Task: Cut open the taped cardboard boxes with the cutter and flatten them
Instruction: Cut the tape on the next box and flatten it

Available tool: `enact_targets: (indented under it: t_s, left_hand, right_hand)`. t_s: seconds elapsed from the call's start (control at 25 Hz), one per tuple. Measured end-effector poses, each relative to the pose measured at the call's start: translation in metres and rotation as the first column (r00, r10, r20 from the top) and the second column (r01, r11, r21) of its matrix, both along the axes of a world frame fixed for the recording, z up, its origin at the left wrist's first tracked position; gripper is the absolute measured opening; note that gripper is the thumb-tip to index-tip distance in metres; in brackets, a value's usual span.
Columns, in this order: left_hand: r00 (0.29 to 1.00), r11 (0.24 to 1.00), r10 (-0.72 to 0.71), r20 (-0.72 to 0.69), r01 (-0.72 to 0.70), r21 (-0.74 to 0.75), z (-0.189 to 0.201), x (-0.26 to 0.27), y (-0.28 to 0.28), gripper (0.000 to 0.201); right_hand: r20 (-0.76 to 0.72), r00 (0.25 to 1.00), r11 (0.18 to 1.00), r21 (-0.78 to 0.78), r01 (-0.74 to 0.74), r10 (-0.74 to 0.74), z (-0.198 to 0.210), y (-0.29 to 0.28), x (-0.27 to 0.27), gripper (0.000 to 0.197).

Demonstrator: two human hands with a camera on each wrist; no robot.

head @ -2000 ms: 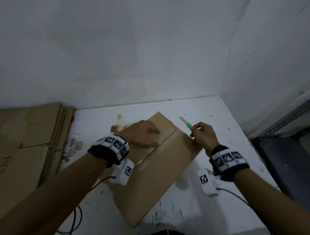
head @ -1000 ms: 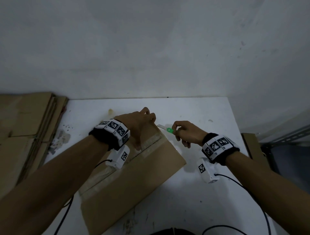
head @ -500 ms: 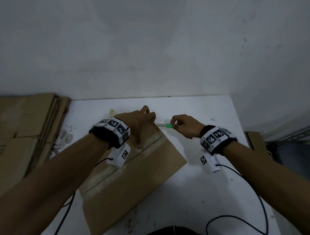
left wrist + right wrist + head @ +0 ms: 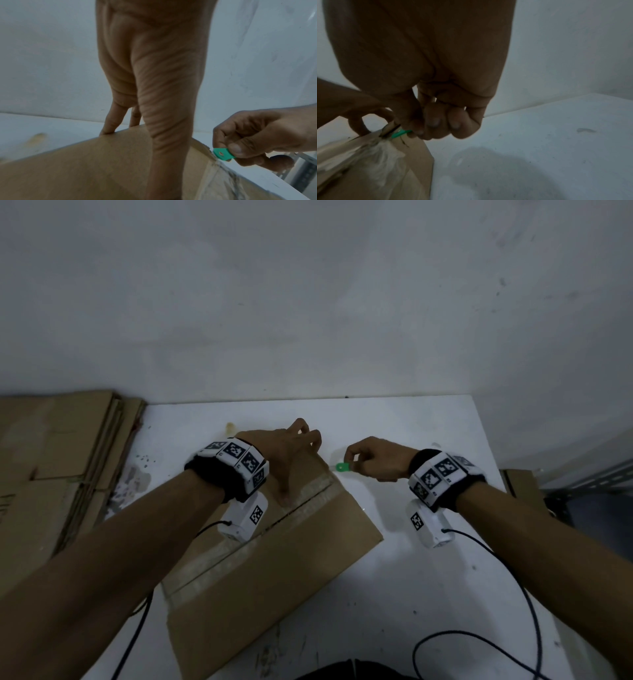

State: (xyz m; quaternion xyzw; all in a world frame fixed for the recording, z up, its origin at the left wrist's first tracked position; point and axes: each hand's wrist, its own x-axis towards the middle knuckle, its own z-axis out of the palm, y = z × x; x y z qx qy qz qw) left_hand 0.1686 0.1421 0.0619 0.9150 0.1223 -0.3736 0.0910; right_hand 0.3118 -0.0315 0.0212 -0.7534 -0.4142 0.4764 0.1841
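A brown cardboard box (image 4: 294,570) lies slantwise on the white table (image 4: 428,594), with clear tape (image 4: 308,498) along its top seam. My left hand (image 4: 291,453) presses on the box's far end, fingers hooked over the far edge (image 4: 109,129). My right hand (image 4: 373,460) pinches a small green cutter (image 4: 342,466), its blade at the seam's far corner of the box (image 4: 221,156). The right wrist view shows the cutter (image 4: 400,133) entering the taped seam (image 4: 385,151).
Flattened cardboard sheets (image 4: 54,470) are stacked at the left of the table. A grey wall (image 4: 308,302) rises right behind the table. A metal shelf frame (image 4: 596,477) stands at the right. Black cables (image 4: 486,635) trail over the table's near right part.
The right hand has brought the cutter from beside the box to the seam's far corner. The left hand has moved to the box's far edge and stays there.
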Motion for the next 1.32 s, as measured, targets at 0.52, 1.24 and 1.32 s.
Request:
enact_targets:
  t_s: [0.52, 1.24, 1.32]
  left_hand:
    - [1.0, 0.998, 0.021, -0.023, -0.022, -0.054, -0.004, 0.002, 0.0, 0.1]
    - [0.975, 0.979, -0.2, 0.097, 0.203, -0.028, -0.01, -0.009, -0.026, 0.092]
    - [0.97, 0.976, -0.219, 0.103, 0.218, 0.021, -0.017, -0.011, -0.033, 0.107]
  right_hand:
    - [0.135, 0.98, 0.989, -0.025, -0.144, 0.146, -0.001, -0.019, 0.003, 0.015]
    - [0.211, 0.968, 0.99, 0.01, -0.143, 0.138, 0.002, -0.045, -0.006, 0.022]
    - [0.171, 0.981, 0.995, 0.019, -0.102, 0.097, 0.003, -0.049, -0.008, 0.021]
